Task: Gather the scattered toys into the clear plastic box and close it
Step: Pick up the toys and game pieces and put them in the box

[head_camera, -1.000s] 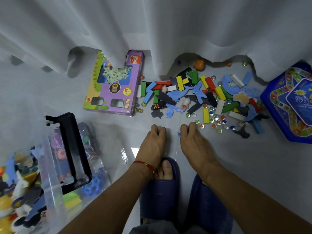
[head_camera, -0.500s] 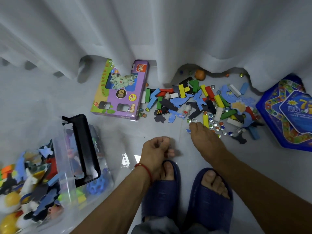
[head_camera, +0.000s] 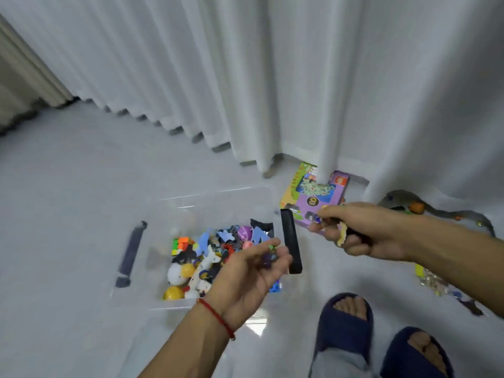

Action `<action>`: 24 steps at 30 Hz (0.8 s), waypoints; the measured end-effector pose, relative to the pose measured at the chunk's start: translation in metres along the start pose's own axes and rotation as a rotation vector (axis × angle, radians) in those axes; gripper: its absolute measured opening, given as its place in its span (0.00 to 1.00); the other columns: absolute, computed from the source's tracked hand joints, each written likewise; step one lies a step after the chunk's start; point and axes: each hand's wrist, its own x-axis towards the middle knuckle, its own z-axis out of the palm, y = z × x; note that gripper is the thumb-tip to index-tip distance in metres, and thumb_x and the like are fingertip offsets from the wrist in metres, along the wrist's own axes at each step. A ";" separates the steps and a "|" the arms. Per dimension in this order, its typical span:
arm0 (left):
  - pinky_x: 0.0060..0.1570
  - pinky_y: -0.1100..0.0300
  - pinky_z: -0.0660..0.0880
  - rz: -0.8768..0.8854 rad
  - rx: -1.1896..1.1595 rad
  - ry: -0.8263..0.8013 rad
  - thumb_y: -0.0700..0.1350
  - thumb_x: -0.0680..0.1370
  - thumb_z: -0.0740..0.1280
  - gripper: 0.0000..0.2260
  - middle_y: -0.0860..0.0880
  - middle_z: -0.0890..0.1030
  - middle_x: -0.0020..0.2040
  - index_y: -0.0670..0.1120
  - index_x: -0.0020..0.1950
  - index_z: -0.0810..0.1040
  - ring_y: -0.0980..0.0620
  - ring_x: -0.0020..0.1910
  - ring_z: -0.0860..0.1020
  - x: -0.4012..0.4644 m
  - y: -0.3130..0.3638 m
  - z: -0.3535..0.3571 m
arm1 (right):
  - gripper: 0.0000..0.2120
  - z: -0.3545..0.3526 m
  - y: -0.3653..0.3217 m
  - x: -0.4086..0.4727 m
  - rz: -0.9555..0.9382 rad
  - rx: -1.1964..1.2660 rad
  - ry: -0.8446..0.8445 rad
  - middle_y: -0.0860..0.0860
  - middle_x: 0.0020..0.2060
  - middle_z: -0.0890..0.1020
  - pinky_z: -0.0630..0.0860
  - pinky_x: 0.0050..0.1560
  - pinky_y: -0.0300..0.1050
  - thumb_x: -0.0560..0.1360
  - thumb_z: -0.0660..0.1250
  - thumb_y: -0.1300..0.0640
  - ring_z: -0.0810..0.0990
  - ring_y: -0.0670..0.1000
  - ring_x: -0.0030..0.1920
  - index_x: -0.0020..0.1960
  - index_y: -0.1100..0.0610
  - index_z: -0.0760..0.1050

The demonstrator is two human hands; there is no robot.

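Floor (head_camera: 81,214): pale, bare left of box; white curtain (head_camera: 245,77) hems far edge.
Clear plastic box (head_camera: 191,203): on floor, centre, lidless, black latches (head_camera: 291,241) either end; toys (head_camera: 207,252) heaped inside.
Left hand (head_camera: 253,271): over box, palm up, fingers cupping small marbles (head_camera: 268,257).
Right hand (head_camera: 362,230): right of box, curled round several pieces (head_camera: 341,234).
Purple carton (head_camera: 313,199): beyond the box's right end, by curtain.

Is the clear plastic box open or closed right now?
Open: the clear plastic box has no lid on top, and its black latch handle is unfastened.
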 end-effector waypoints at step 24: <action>0.52 0.46 0.79 0.204 0.677 0.023 0.38 0.78 0.62 0.12 0.46 0.77 0.46 0.45 0.60 0.78 0.45 0.47 0.78 0.014 -0.039 0.065 | 0.09 -0.111 0.012 -0.053 -0.061 -0.392 0.515 0.59 0.53 0.82 0.79 0.52 0.50 0.79 0.65 0.56 0.81 0.58 0.51 0.56 0.58 0.78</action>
